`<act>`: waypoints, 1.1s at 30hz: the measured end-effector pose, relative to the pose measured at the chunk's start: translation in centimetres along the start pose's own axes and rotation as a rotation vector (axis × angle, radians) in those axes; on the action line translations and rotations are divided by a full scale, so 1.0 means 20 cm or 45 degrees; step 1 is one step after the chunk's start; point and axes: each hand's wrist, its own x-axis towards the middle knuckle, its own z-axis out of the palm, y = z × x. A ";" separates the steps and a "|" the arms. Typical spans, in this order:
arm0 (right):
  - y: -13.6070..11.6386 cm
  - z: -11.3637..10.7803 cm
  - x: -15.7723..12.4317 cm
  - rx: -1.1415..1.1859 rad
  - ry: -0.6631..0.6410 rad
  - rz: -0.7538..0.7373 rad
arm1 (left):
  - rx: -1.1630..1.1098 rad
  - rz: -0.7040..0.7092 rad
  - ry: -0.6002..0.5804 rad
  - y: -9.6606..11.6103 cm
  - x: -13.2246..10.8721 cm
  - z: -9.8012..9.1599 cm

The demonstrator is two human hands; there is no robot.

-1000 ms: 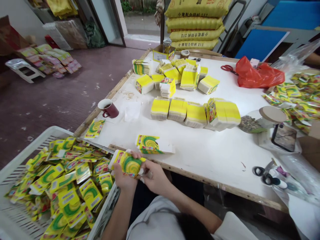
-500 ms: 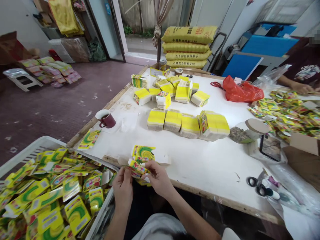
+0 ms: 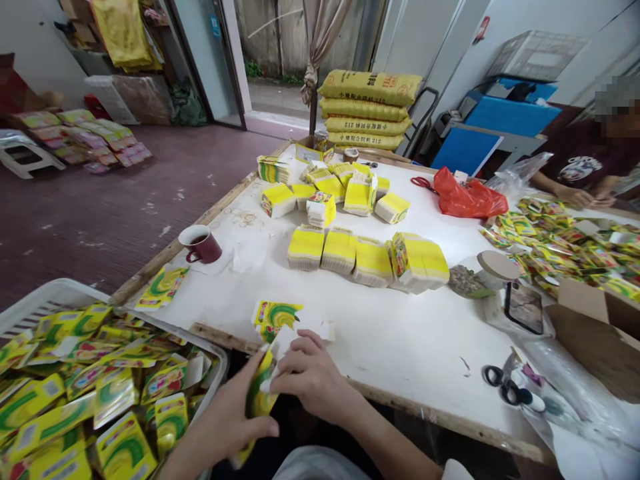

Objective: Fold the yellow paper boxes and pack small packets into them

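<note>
A yellow and green printed cardboard box point(image 3: 261, 388) is held upright between my two hands, just off the table's front edge. My left hand point(image 3: 227, 417) grips it from the left side, thumb in front and fingers partly hidden behind it. At its white flap, my right hand point(image 3: 313, 377) has its fingers curled in and pressed together. Just beyond the hands, another yellow and green box point(image 3: 275, 319) lies flat on the white table point(image 3: 400, 333). To my left, a white plastic basket point(image 3: 65, 288) is heaped with many similar boxes.
Stacks of yellow cartons point(image 3: 305, 248) stand mid-table. A mug of dark drink point(image 3: 203, 245) sits near the left edge. At right are scissors point(image 3: 503, 385), a phone point(image 3: 524, 307), a jar point(image 3: 475, 277) and a red bag point(image 3: 470, 193). Another person's hands point(image 3: 585, 198) work beyond a pile of packets.
My left hand has shifted from a fingertip pinch to a wider grip round the box, which is now turned upright. My right hand has moved onto its white flap. The view has shifted slightly.
</note>
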 end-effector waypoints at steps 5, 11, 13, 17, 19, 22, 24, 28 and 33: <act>-0.02 0.17 -0.04 0.352 0.348 0.440 | 0.269 0.052 0.204 0.01 -0.01 0.19; 0.01 0.24 -0.03 1.449 0.167 0.853 | 0.598 0.354 0.321 -0.04 -0.05 0.33; 0.01 0.21 -0.02 1.610 0.052 0.868 | 0.639 0.455 0.315 -0.03 -0.06 0.35; 0.00 0.16 -0.03 1.496 0.126 0.834 | 0.625 0.516 0.278 0.01 -0.05 0.34; -0.02 0.15 -0.04 1.359 0.140 0.711 | 0.572 0.423 0.215 0.02 -0.04 0.33; -0.05 0.14 -0.07 1.010 0.012 0.495 | 0.463 0.281 0.183 0.02 -0.03 0.34; -0.06 0.14 -0.08 0.763 -0.035 0.397 | 0.424 0.251 0.268 0.01 -0.02 0.36; 0.00 0.15 -0.11 0.513 0.127 0.365 | 0.502 0.308 0.588 -0.03 0.00 0.41; 0.09 0.12 -0.11 0.357 -0.046 0.259 | 0.494 0.303 0.578 -0.01 -0.01 0.35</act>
